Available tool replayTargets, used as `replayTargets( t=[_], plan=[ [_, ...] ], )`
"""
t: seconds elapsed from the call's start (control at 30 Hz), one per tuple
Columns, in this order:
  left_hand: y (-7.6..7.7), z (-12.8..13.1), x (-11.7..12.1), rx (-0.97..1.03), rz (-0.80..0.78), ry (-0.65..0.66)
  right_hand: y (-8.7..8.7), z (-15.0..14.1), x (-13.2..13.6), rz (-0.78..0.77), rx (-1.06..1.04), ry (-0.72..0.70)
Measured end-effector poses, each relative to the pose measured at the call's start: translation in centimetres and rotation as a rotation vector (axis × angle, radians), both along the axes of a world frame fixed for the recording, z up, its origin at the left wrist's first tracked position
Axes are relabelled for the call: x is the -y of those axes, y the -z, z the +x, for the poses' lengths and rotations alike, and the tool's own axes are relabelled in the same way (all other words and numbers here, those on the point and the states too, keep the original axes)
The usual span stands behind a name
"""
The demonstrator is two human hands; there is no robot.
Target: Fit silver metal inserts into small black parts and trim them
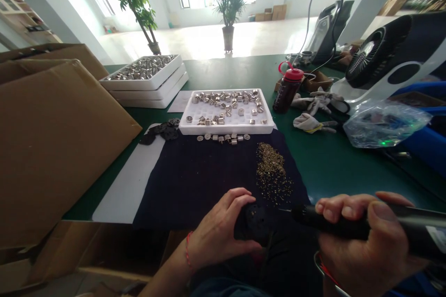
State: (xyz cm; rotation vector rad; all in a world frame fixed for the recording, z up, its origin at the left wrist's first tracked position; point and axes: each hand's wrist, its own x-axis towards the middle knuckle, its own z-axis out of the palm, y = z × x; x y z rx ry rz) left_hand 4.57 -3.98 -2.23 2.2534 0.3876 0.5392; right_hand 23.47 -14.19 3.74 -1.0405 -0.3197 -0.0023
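Note:
My right hand (362,246) grips a black electric screwdriver (400,227) lying almost level, its thin bit pointing left. The bit tip meets a small black part (254,222) that my left hand (219,232) holds at the near edge of a dark cloth (202,176). A heap of tiny brass screws (273,174) lies on the cloth just beyond both hands. Farther off, a white tray (228,126) holds loose silver metal pieces, with a short row of them (225,138) on the cloth in front of it.
Stacked white trays (149,86) of metal parts stand at the back left; black parts (162,131) lie beside them. Large cardboard sheets (52,139) fill the left. A red-capped bottle (287,88), gloves (313,111), a plastic bag (386,123) and a fan (383,55) crowd the right.

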Motion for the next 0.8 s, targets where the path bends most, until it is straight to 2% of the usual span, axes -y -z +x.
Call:
replayTargets(
  t=[0.1, 0.3, 0.57, 0.8],
  plan=[
    [0.48, 0.12, 0.37, -0.018, -0.01, -0.012, 0.07, -0.03, -0.33, 0.013, 0.013, -0.006],
    [0.26, 0.29, 0.25, 0.002, -0.005, -0.001, 0.15, -0.15, -0.97, 0.0, 0.041, 0.022],
    [0.7, 0.08, 0.43, 0.028, -0.034, -0.02, 0.46, 0.0, -1.06, -0.012, 0.044, 0.02],
    [0.47, 0.25, 0.45, 0.023, -0.029, -0.024, 0.42, -0.13, -1.05, -0.016, 0.032, -0.008]
  ],
)
